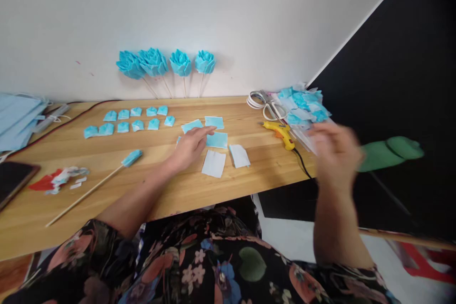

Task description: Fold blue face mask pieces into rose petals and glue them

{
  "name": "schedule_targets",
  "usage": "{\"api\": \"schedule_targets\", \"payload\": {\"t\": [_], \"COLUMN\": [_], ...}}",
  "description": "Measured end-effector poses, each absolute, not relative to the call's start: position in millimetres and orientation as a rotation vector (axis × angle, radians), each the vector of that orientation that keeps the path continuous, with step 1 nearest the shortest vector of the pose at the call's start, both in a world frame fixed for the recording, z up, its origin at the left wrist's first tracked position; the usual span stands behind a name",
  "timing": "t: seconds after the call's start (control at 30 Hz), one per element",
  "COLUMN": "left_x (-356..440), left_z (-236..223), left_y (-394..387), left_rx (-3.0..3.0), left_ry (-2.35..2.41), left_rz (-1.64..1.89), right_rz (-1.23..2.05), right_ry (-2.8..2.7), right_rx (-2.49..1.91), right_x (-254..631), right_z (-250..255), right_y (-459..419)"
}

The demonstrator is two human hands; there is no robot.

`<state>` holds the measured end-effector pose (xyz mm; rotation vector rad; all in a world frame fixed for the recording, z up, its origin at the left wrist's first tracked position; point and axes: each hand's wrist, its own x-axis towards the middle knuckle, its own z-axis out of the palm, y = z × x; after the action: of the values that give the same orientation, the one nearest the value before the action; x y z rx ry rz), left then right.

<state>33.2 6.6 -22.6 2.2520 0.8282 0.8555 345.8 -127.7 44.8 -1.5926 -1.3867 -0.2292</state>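
Note:
My left hand [193, 144] lies with its fingers stretched out over a group of cut squares. A light-blue square [218, 140] is at its fingertips, and a white-side-up square [213, 164] lies just in front. Another pale square [240, 156] with a folded corner rests to the right. My right hand [337, 149] is raised at the right edge of the table, its fingers smeared by motion, so I cannot see whether it holds anything. Close to it are a yellow hot glue gun [281, 133] and a pile of blue and white pieces [302, 104].
White-handled scissors [272, 110] lie by the pile. Several blue flowers on sticks [181, 62] lean on the wall, with folded petals [123, 127] in rows before them. A blue-tipped stick [89, 192], scraps [59, 179], a phone [14, 178] and face masks [16, 121] are left.

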Motion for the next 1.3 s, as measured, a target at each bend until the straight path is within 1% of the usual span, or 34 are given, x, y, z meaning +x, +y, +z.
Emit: {"api": "schedule_targets", "payload": {"t": [0.1, 0.13, 0.27, 0.37, 0.43, 0.57, 0.7, 0.83, 0.93, 1.0, 1.2, 1.3], "left_x": [32, 31, 31, 31, 31, 32, 33, 35, 37, 38, 37, 34], "left_z": [-19, -18, -15, -13, -11, -8, -3, -1, 0, 1, 2, 4], "left_y": [6, 5, 5, 4, 3, 1, -2, -5, -6, -6, -2, 0], "left_rx": [2.236, 2.223, 2.172, 2.147, 2.112, 1.996, 1.832, 1.645, 1.467, 1.357, 1.121, 1.086], "left_ry": [0.827, 0.829, 0.858, 0.859, 0.850, 0.854, 0.825, 0.799, 0.681, 0.599, 0.647, 0.650], "left_rz": [0.883, 0.892, 0.914, 0.943, 0.964, 0.991, 0.954, 0.840, 0.734, 0.706, 0.887, 0.913], "right_rz": [0.022, 0.025, -0.062, -0.065, 0.050, 0.479, 0.862, 1.107, 1.223, 1.244, 1.263, 1.269], "right_ry": [-1.960, -2.054, -2.195, -2.232, -2.176, -1.758, -1.387, -1.129, -1.081, -1.093, -1.251, -1.303], "right_rx": [-1.586, -1.621, -1.809, -1.898, -1.933, -1.884, -1.471, -1.126, -1.017, -0.997, -1.095, -1.121], "right_x": [306, 296, 265, 257, 261, 287, 293, 267, 248, 239, 231, 238], "right_z": [13, 6, -9, -12, -11, 0, 10, 11, 11, 10, 2, 1], "right_y": [-121, -118, -108, -101, -96, -86, -79, -72, -67, -65, -62, -58]}}
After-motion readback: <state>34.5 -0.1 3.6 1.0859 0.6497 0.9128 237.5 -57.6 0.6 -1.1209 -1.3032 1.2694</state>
